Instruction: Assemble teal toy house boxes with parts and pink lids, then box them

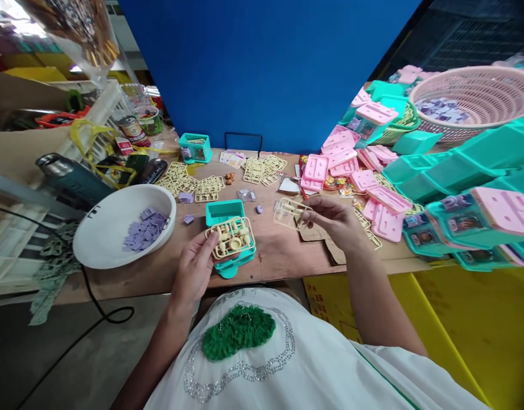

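My left hand (196, 263) pinches a cream plastic sprue frame (233, 238) carrying small moulded parts, among them a round cup-like one. Beneath it on the table lies an open teal plastic box (225, 212), partly covered by the frame. My right hand (330, 221) grips a second, thinner cream sprue frame (289, 213) by its right edge, somewhat blurred, above the table. Between the hands, a small purple piece (259, 209) and a clear plastic piece (247, 195) rest on the wood. More cream sprue frames (262, 169) lie farther back.
At left stand a white bowl (85, 245) of purple pieces and a dark flask (74, 179). Pink trays (315, 172) and stacked teal boxes (441, 171) crowd the right, near a pink basket (500, 94). A blue panel (265, 68) rises behind the table.
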Motion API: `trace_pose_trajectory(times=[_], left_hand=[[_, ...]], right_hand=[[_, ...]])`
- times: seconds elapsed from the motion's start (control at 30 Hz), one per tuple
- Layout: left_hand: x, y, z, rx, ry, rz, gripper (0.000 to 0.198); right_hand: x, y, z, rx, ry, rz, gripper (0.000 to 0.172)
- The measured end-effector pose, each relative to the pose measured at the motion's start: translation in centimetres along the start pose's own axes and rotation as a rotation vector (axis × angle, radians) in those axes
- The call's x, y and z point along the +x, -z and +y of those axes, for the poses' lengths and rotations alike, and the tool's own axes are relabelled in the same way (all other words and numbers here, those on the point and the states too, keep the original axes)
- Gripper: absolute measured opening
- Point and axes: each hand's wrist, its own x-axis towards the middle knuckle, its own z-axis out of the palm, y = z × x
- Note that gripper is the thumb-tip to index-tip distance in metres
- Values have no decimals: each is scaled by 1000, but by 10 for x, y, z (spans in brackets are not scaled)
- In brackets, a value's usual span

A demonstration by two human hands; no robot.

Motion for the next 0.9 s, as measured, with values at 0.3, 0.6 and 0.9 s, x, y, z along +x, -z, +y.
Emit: trace_pose_trajectory(times=[0.3, 0.6, 0.9], left_hand=[[2, -3, -6, 46, -1, -76, 61], [5, 3, 4, 452, -346, -159, 42], [-2, 51, -33, 1046, -610, 23, 94]], right_hand=[[6, -78, -22, -27, 122, -366, 42], [18, -94, -35, -473, 632, -370, 24], [17, -106, 11, -456, 634, -430, 10]])
